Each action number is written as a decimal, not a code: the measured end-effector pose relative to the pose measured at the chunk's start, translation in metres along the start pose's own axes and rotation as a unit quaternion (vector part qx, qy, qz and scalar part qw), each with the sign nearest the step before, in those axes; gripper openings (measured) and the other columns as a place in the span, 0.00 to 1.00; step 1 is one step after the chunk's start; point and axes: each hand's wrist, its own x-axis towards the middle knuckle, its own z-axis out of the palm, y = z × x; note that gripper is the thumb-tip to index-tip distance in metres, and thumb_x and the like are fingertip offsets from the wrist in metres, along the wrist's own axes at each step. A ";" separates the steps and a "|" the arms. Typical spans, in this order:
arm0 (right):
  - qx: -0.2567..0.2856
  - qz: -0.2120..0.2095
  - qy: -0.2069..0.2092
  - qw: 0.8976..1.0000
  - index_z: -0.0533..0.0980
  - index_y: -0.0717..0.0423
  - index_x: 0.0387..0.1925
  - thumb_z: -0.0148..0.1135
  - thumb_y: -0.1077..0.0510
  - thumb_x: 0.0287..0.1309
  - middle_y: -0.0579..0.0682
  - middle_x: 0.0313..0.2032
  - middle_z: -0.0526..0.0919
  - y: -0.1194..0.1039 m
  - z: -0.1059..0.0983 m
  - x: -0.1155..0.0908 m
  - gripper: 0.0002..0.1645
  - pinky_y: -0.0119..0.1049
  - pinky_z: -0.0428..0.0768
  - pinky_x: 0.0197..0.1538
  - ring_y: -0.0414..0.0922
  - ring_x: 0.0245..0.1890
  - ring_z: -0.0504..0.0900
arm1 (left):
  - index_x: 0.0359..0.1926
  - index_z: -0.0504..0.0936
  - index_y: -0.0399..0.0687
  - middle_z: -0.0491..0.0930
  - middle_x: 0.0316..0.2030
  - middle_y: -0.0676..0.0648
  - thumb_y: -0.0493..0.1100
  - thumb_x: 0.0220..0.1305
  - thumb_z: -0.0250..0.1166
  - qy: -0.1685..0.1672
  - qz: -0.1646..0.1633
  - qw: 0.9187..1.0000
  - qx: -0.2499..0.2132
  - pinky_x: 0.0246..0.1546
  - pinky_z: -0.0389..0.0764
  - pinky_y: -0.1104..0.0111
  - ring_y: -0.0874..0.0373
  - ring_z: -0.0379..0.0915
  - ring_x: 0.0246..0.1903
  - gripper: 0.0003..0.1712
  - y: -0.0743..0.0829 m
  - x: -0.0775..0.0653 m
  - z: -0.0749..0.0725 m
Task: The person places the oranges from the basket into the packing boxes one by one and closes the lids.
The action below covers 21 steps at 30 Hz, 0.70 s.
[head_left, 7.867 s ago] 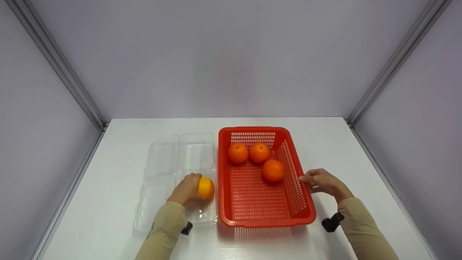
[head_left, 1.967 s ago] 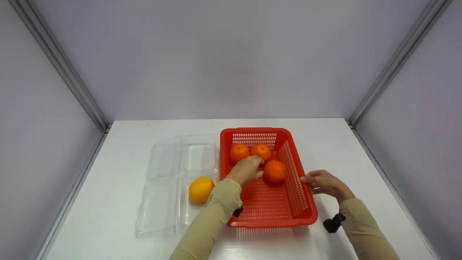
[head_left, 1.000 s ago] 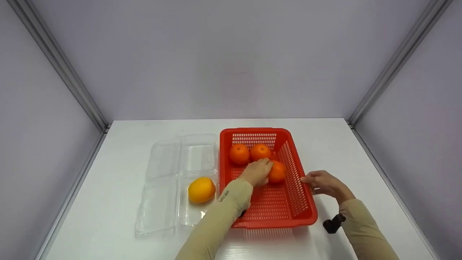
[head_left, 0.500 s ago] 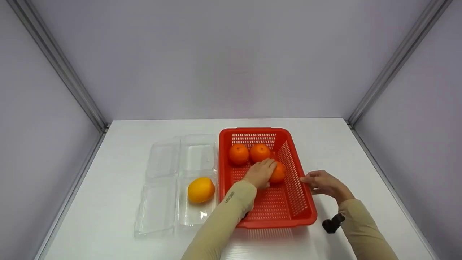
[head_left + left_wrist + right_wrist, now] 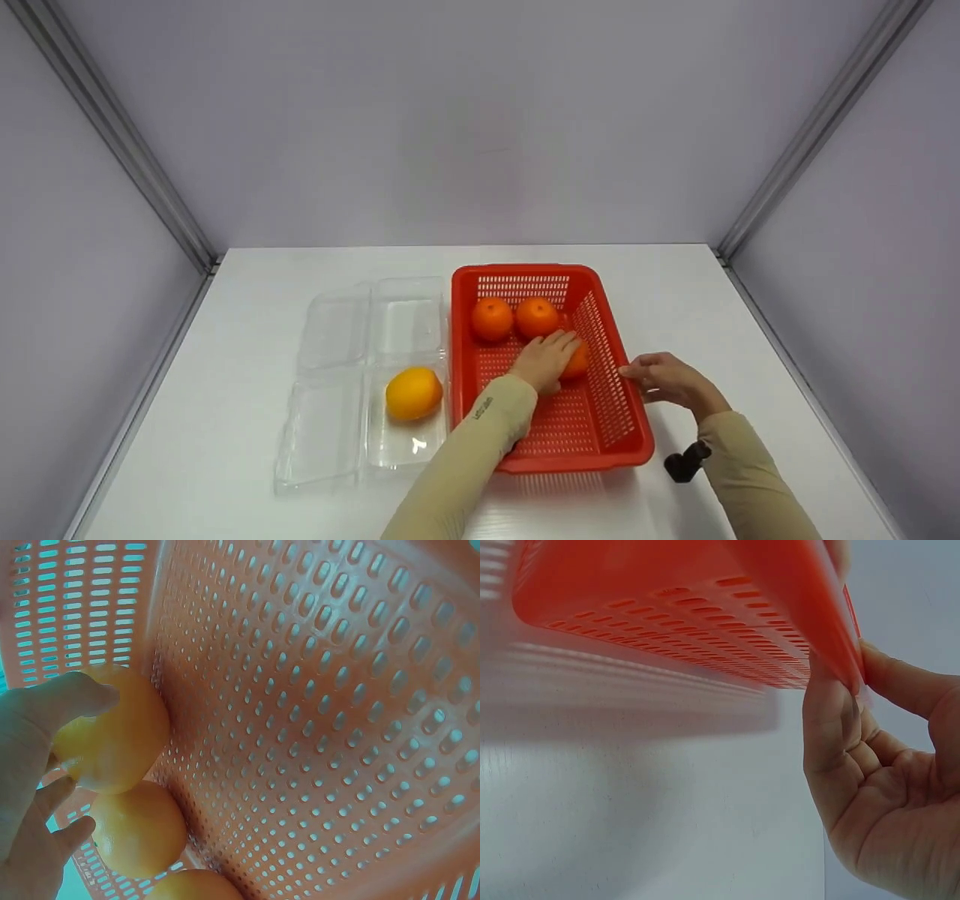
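Note:
Inside the red plastic basket (image 5: 514, 463), my left hand (image 5: 544, 362) grips the rightmost orange (image 5: 577, 360), fingers over its top. In the left wrist view the thumb lies across this orange (image 5: 131, 739), and part of the hand (image 5: 26, 772) is cut off by the frame. Two more oranges, a left one (image 5: 492, 319) and a right one (image 5: 537, 318), sit side by side at the basket's far end. My right hand (image 5: 667, 382) pinches the basket's right rim; the right wrist view shows thumb and fingers (image 5: 829, 727) on either side of that rim (image 5: 832, 630).
Left of the basket lies a clear plastic tray (image 5: 322, 427) with several compartments. A yellower orange (image 5: 414, 394) sits in its near right compartment. Grey panels (image 5: 480, 135) enclose the white table (image 5: 187, 435) at the back and sides.
My left hand has left the yellower orange in the tray, reached right into the basket and closed around the rightmost orange there. The right hand has stayed on the rim.

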 end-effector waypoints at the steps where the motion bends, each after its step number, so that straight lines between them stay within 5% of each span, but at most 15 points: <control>1: -0.001 -0.001 0.000 1.000 0.76 0.55 0.34 0.57 0.50 0.64 0.41 0.27 0.81 0.000 0.000 0.000 0.12 0.32 0.83 0.37 0.36 0.28 0.80 | 0.75 0.52 0.53 0.54 0.75 0.53 0.53 0.63 0.63 0.003 0.000 1.000 -0.001 0.72 0.64 0.66 0.59 0.52 0.75 0.44 0.000 0.000 0.000; 11: 0.003 -0.010 -0.006 1.000 0.76 0.55 0.35 0.57 0.49 0.65 0.41 0.27 0.82 0.002 -0.002 -0.001 0.13 0.33 0.83 0.37 0.36 0.28 0.80 | 0.69 0.61 0.50 0.64 0.67 0.46 0.51 0.59 0.67 0.064 0.000 0.998 -0.012 0.65 0.73 0.66 0.54 0.66 0.65 0.40 -0.003 -0.001 0.007; 21: 0.009 -0.010 -0.005 1.000 0.75 0.54 0.32 0.57 0.50 0.65 0.41 0.27 0.81 0.004 0.001 0.000 0.11 0.33 0.83 0.37 0.36 0.28 0.80 | 0.65 0.64 0.50 0.68 0.61 0.46 0.49 0.58 0.68 0.076 0.004 0.996 -0.039 0.58 0.78 0.67 0.54 0.71 0.59 0.36 -0.002 -0.005 0.009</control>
